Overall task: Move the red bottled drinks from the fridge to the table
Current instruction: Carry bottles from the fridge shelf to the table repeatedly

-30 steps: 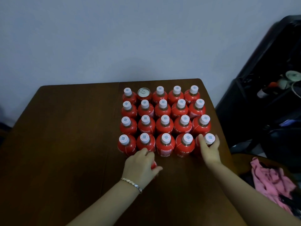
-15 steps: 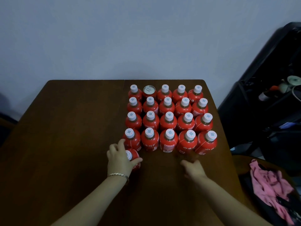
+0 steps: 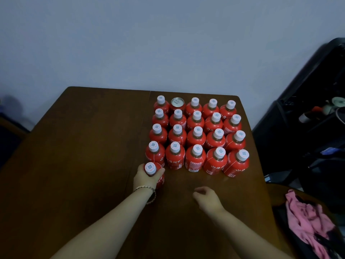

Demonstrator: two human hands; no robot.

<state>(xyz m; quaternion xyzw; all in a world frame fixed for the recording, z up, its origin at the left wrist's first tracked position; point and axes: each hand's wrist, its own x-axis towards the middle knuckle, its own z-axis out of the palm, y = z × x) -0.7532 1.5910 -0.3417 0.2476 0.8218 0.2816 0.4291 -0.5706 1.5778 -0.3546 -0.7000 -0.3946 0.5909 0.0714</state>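
Our left hand (image 3: 144, 178) gripped one red bottle (image 3: 160, 170), upright on the table (image 3: 84, 146), touching the block of red bottles (image 3: 196, 141) filling the far right corner. Our right hand (image 3: 207, 200) hung loose, holding nothing.

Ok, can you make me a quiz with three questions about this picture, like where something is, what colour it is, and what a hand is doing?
1. Where does the silver-topped can stand?
A) back row, second from the left
B) front row
C) on the floor

2. What colour are the caps of the red bottles?
A) green
B) white
C) black

3. What is the left hand doing?
A) waving in the air
B) gripping a bottle
C) making an empty fist

Answers: 1 A, it sits in the row farthest from the person. 2 B, every cap is white. 3 B, its fingers curl round the one bottle in front of the block.
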